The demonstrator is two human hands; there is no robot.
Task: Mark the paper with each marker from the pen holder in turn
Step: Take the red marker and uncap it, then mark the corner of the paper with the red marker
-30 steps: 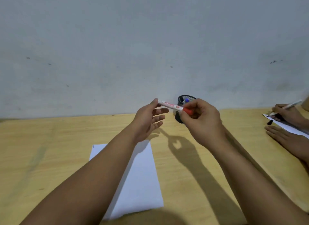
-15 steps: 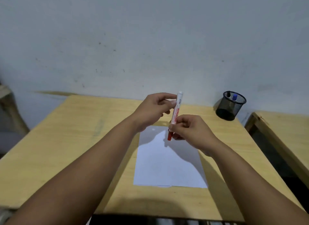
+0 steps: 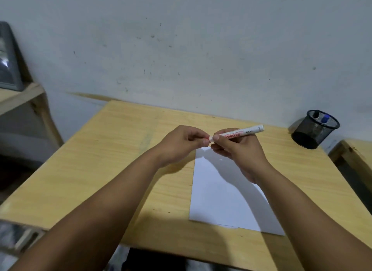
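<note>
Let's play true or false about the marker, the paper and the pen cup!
1. Both hands are on the marker. True: the right hand grips its barrel and the left hand pinches its end.
2. The marker is writing on the paper. False: it is held above the paper.
3. The mesh pen holder lies tipped over. False: it stands upright near the wall.
4. A blue-capped marker sits in the holder. True.
5. The paper is covered in scribbles. False: it looks blank.

Single head-worn view, forward and down, close over the wooden table.
</note>
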